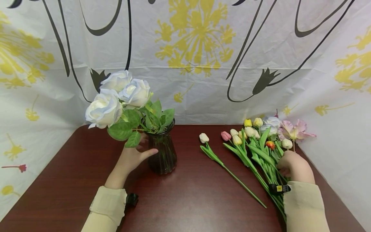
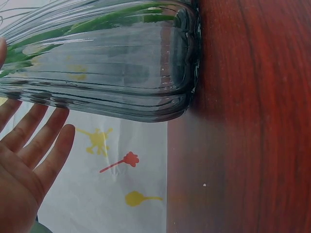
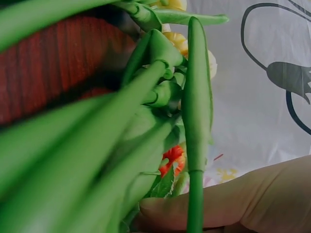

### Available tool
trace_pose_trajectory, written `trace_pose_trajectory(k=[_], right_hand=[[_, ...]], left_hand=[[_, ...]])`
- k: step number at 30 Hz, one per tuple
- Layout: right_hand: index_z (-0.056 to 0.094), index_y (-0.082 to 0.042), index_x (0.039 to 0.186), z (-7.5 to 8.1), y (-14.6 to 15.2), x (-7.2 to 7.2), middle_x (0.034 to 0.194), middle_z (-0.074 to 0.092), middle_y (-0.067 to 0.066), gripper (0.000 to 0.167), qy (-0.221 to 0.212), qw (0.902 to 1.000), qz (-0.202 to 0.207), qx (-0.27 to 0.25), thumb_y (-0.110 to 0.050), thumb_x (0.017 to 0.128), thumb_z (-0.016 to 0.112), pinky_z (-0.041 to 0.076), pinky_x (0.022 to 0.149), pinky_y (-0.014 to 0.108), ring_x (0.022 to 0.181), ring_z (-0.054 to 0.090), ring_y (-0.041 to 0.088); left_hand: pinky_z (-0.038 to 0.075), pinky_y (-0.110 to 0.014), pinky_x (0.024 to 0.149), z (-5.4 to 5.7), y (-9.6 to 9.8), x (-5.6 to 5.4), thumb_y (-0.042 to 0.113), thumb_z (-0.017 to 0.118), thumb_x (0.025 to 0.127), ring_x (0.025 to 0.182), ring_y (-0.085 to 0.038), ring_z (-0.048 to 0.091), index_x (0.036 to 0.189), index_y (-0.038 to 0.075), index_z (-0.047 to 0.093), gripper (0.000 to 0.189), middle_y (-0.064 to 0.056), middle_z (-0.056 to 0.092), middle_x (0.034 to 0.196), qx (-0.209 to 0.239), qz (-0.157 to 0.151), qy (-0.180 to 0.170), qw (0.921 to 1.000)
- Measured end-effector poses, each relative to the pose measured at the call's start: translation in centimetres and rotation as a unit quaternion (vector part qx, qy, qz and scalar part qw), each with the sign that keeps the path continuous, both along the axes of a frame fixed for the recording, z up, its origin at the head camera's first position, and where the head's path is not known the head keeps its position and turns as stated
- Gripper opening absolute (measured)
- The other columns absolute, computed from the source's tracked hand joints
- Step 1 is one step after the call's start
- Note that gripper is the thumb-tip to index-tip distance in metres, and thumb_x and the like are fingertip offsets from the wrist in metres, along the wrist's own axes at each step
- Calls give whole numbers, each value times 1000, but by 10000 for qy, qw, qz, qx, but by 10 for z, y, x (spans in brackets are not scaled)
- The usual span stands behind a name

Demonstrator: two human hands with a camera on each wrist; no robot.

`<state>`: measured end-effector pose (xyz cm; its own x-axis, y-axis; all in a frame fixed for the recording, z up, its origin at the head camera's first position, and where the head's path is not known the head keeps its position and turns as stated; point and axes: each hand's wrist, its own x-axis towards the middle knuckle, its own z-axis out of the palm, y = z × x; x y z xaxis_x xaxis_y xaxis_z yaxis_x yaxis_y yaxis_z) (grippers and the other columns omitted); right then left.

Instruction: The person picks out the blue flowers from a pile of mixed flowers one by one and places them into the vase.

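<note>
My left hand [image 1: 131,159] is at the dark ribbed glass vase [image 1: 163,154], thumb on the near side, other fingers on the far left side. In the left wrist view these fingers [image 2: 36,141] look straight and spread, tips against or very near the glass [image 2: 112,68]. White-blue roses [image 1: 104,108] with green leaves lean left out of the vase. My right hand [image 1: 297,166] reaches with bent fingers into a pile of artificial tulips [image 1: 261,154]. A green stem [image 3: 195,204] crosses in front of its finger [image 3: 170,211]; what the fingertips hold is hidden.
A single white tulip [image 1: 204,138] lies slantwise on the dark red table [image 1: 197,199], between vase and pile. A pink ruffled flower [image 1: 295,130] and a pale blue flower [image 1: 271,124] lie at the pile's far end. A patterned white sheet [image 1: 200,93] hangs behind the table.
</note>
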<state>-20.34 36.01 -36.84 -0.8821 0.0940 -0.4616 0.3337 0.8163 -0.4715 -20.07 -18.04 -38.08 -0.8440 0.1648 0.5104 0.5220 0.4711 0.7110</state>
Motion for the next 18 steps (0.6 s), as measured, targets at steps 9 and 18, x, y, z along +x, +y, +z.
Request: trace_pose_trajectory(k=[9, 18], right_hand=[[57, 1, 65, -4, 2, 1, 53, 50, 4, 13, 53, 9999, -84, 127, 3, 77, 52, 40, 45, 26, 46, 46, 13], [57, -1, 62, -6, 4, -1, 51, 50, 3, 15, 80, 9999, -102, 69, 1, 77, 54, 42, 45, 27, 45, 47, 13]], left_hand=[[52, -44, 73, 0, 1, 0, 17, 84, 75, 98, -26, 59, 126, 5, 60, 58, -11, 61, 112, -22, 0, 16, 10000], [52, -44, 72, 1, 1, 1, 17, 85, 74, 98, -25, 59, 128, 5, 59, 60, -11, 61, 112, -28, 14, 12, 10000]])
